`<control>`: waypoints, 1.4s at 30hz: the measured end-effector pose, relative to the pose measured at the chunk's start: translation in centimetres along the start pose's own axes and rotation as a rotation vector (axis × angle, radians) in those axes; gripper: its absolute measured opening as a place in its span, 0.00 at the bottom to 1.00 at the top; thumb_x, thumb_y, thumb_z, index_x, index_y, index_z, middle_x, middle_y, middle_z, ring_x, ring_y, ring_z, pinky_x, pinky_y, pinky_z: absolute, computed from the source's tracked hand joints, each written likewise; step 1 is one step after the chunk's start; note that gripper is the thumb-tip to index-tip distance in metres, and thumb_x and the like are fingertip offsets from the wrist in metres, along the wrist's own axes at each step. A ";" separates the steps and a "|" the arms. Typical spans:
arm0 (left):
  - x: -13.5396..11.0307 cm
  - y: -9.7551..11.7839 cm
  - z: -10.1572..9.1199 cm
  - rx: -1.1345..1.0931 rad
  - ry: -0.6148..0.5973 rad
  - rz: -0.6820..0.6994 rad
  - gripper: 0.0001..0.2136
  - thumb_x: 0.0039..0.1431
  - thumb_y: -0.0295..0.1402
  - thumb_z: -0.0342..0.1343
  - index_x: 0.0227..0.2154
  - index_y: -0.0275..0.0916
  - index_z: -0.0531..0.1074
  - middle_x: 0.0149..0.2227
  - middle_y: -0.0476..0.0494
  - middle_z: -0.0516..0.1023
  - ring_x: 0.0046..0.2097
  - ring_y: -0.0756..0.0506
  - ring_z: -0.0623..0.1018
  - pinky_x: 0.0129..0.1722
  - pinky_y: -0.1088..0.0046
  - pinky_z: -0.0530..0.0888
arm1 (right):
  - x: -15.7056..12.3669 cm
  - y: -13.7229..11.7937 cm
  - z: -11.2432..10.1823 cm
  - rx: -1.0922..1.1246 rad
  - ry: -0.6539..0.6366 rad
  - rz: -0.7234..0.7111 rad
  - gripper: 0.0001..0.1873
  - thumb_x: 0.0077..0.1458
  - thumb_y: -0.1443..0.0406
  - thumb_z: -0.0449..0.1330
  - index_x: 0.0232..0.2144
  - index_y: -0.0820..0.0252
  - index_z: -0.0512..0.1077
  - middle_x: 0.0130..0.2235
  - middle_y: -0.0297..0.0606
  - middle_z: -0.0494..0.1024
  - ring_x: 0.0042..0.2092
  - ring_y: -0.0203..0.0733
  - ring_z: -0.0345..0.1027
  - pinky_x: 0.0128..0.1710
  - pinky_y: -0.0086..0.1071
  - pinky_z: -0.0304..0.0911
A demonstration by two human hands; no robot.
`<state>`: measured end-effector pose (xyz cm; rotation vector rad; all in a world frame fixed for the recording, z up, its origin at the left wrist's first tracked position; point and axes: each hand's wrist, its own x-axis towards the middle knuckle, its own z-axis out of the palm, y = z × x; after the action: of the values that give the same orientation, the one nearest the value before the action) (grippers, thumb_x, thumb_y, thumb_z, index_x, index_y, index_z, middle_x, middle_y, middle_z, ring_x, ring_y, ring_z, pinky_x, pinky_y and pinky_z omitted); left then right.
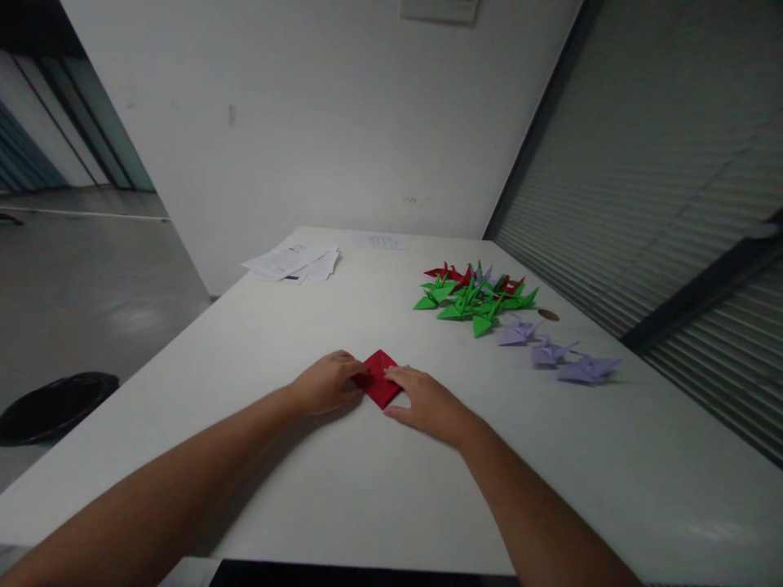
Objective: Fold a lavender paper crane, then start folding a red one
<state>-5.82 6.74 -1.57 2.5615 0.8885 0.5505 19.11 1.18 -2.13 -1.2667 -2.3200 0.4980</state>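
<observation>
A red folded paper square (380, 377) lies flat on the white table (342, 481), a corner pointing away from me. My left hand (326, 383) rests at its left edge, fingers curled and pressing on the paper. My right hand (425, 401) lies at its right edge, fingers pressed together on the fold. Both hands touch the paper from either side.
A heap of green and red folded paper cranes (474, 295) sits further back on the right, with three purple cranes (550, 352) beside it. White printed sheets (294, 262) lie at the far left edge. A black bin (55, 403) stands on the floor at left.
</observation>
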 end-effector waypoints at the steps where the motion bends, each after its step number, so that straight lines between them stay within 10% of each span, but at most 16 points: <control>1: 0.0 0.0 0.1 0.013 -0.002 -0.007 0.16 0.55 0.32 0.61 0.48 0.40 0.77 0.44 0.39 0.82 0.48 0.40 0.78 0.51 0.64 0.72 | 0.0 0.1 -0.1 -0.003 -0.011 -0.008 0.33 0.50 0.62 0.71 0.58 0.58 0.72 0.58 0.48 0.76 0.61 0.53 0.67 0.65 0.48 0.56; 42: 0.3 -0.3 0.2 -0.047 0.021 -0.164 0.10 0.62 0.32 0.55 0.44 0.41 0.77 0.40 0.42 0.80 0.42 0.44 0.78 0.44 0.68 0.73 | 0.5 1.4 -1.3 -0.111 0.074 0.032 0.10 0.55 0.64 0.67 0.41 0.59 0.79 0.45 0.44 0.82 0.47 0.47 0.74 0.50 0.39 0.67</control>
<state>-5.63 7.14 -1.84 2.4174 1.0679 0.5438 20.53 2.43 -1.70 -1.3513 -2.2963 0.3304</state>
